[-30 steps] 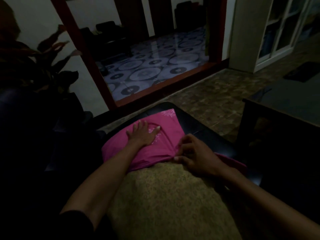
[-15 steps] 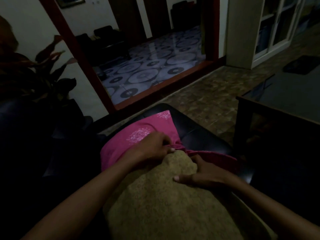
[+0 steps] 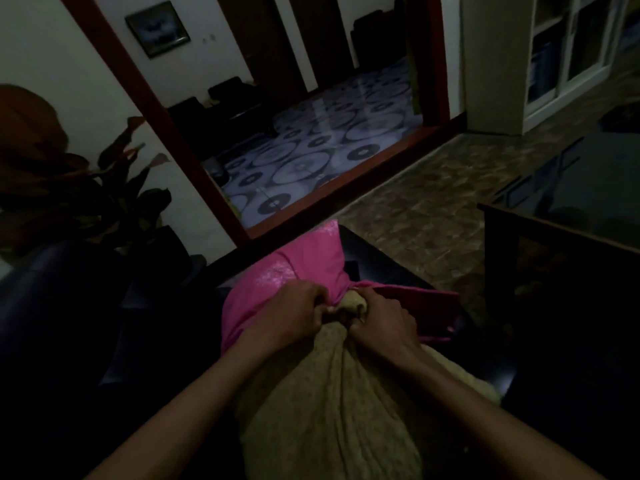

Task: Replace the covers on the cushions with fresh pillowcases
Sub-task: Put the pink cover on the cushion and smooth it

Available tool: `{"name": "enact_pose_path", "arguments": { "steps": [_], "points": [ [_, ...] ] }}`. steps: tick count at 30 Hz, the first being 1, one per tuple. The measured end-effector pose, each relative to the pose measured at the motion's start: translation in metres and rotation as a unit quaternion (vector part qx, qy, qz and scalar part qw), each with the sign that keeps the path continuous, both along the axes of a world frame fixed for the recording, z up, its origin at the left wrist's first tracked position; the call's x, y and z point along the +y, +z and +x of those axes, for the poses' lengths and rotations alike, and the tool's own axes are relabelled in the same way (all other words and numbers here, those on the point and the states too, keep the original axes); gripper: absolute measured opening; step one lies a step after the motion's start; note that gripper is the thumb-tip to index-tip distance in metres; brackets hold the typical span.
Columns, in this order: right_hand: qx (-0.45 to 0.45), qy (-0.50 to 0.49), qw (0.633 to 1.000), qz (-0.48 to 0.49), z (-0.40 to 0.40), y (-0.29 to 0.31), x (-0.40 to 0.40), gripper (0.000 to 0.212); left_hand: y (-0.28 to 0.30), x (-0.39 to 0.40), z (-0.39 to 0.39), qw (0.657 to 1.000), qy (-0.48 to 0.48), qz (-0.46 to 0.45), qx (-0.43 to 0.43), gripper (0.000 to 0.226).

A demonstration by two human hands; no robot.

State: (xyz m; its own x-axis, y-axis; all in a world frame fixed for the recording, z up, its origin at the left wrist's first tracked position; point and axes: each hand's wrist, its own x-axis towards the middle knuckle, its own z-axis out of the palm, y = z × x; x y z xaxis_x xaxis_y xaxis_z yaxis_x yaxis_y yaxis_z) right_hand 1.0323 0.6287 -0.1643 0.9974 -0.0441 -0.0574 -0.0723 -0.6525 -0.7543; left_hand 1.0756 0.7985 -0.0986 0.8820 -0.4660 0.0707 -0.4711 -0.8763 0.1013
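A tan patterned cushion (image 3: 332,403) lies lengthwise in front of me on a dark seat. Its far corner pokes into the mouth of a pink pillowcase (image 3: 294,268), which stretches away from me. My left hand (image 3: 294,317) grips the bunched pink cloth at the opening, left of the corner. My right hand (image 3: 384,320) clutches the cushion's far end, squeezing it into a narrow tip. The two hands almost touch. A fold of the pink pillowcase runs off to the right behind my right hand.
The dark seat (image 3: 388,268) ends just beyond the pillowcase. A dark table (image 3: 561,230) stands at the right, close to the seat. A large-leafed plant (image 3: 69,188) fills the left. A patterned floor (image 3: 426,209) and a doorway (image 3: 311,147) lie ahead.
My left hand left the flat pillowcase and came to grip its opening. My right hand slid up and bunched the cushion's end. The cushion corner now enters the pillowcase.
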Motion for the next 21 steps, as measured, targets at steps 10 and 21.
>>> {"name": "enact_pose_path", "arguments": {
  "steps": [10, 21],
  "points": [
    [0.029, 0.071, 0.989, -0.127, 0.048, -0.012, -0.082, 0.084, 0.002, -0.02, 0.011, 0.994, 0.103, -0.028, -0.004, 0.09],
    [0.175, 0.243, 0.953, -0.047, 0.008, -0.012, -0.151, 0.023, -0.049, -0.04, 0.018, 0.985, 0.161, 0.044, -0.038, 0.09]
  ]
}}
